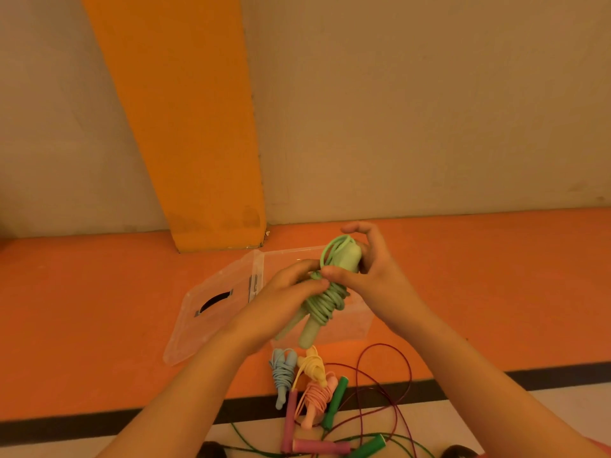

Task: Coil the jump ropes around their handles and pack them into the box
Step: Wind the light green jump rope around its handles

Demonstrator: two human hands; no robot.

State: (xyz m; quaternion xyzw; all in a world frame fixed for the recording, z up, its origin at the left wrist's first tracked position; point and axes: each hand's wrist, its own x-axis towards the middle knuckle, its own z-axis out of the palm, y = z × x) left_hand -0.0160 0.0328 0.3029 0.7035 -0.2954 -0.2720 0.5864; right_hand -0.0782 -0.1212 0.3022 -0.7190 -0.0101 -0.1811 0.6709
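1. Uncoiled ropes [322,446] and coiled pastel ropes [282,371] are lying nearest the person.
2. The left hand [284,295] is gripping the green rope [327,300] round its coils; the right hand [370,272] is pinching its cord near the far end (long axis tilting away, up-right).
3. The clear box [357,325] is sitting open just beyond and under the bundle.
4. The orange surface [99,309] is meeting a striped wall [429,110].

The left hand [284,299] and right hand [373,269] are covering the middle of the pale green jump rope [325,305] — behind the grip the clear box [358,320] is showing only partly, and below it the loose dark cord [411,371] is running off the bottom edge.
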